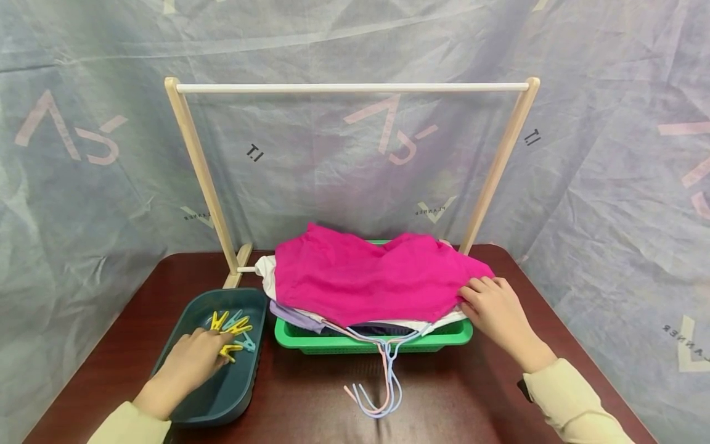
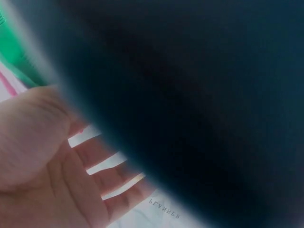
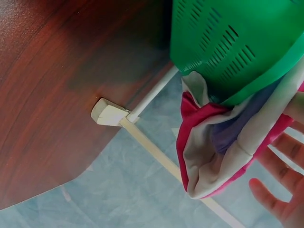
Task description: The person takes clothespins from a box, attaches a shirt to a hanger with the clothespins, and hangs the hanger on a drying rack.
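My left hand point(image 1: 194, 357) reaches into a dark teal bin point(image 1: 216, 412), its fingers by yellow clothespins point(image 1: 240, 327) and light blue clothespins point(image 1: 248, 343). In the left wrist view the left hand point(image 2: 42, 161) has its fingers spread, but the blurred bin wall hides their tips. A bright pink garment point(image 1: 360, 280) lies spread over a stack of clothes on a green basket point(image 1: 377, 348). At the garment's right end my right hand point(image 1: 496, 308) rests on the cloth. The right wrist view shows the right hand point(image 3: 289, 175) with fingers apart, touching the overhanging cloth.
Pink and blue hangers point(image 1: 388, 376) stick out at the front of the basket, hooks towards me. Behind stands a wooden rack with a white rail point(image 1: 355, 88). A grey printed sheet point(image 1: 310, 37) surrounds the dark red table point(image 1: 432, 394).
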A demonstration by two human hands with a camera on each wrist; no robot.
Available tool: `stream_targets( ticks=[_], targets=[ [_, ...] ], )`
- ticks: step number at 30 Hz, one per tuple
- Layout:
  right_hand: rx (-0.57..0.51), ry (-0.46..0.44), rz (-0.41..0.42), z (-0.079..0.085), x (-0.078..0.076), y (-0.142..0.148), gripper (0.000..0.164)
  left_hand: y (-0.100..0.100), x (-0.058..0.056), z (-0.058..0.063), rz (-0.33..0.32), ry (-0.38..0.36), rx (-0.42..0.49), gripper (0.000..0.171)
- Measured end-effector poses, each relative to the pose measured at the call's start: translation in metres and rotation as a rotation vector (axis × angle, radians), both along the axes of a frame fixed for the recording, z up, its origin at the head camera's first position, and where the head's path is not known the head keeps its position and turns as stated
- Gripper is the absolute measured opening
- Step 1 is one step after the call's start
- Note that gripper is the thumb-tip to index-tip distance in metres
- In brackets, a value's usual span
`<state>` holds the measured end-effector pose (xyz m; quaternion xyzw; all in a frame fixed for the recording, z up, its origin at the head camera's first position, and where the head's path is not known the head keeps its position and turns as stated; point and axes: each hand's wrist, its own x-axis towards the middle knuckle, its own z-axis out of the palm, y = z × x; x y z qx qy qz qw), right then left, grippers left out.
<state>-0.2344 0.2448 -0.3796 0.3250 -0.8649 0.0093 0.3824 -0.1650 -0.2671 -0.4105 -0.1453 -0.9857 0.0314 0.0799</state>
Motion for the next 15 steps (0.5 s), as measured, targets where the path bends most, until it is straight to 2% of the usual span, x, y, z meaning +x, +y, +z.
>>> stream_targets(
  ticks=[7, 15],
  targets=[
    [-0.017, 0.034, 0.007, 0.0010, -0.0003, 0.0015, 0.015, 0.0007, -0.0038, 0.0005, 0.000, -0.035, -0.032, 0.030],
    [-0.035, 0.072, 0.021, 0.0020, -0.0003, 0.0035, 0.020, -0.0006, -0.0071, -0.0016, 0.026, -0.117, -0.041, 0.026]
  ],
)
